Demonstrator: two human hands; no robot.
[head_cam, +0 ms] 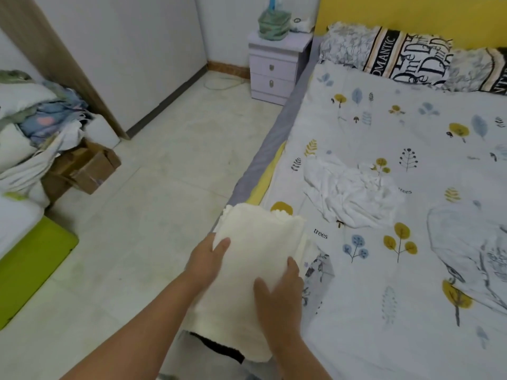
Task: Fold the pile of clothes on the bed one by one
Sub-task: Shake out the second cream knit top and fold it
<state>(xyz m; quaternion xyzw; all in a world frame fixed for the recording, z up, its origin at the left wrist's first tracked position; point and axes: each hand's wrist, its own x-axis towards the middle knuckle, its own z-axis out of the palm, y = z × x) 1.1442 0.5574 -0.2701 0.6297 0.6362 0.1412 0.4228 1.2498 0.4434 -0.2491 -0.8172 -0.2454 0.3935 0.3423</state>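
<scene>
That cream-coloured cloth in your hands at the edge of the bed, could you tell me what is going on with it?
A person is holding a folded cream knit garment over the near edge of the bed. The left hand grips its left side and the right hand its right side, thumbs on top. A crumpled white garment lies unfolded on the patterned bedcover, and a grey-printed one lies at the right.

The room is bright with soft, even light. Shadows are faint. Everything looks a bit blurry, and straight lines bend near the edges.
</scene>
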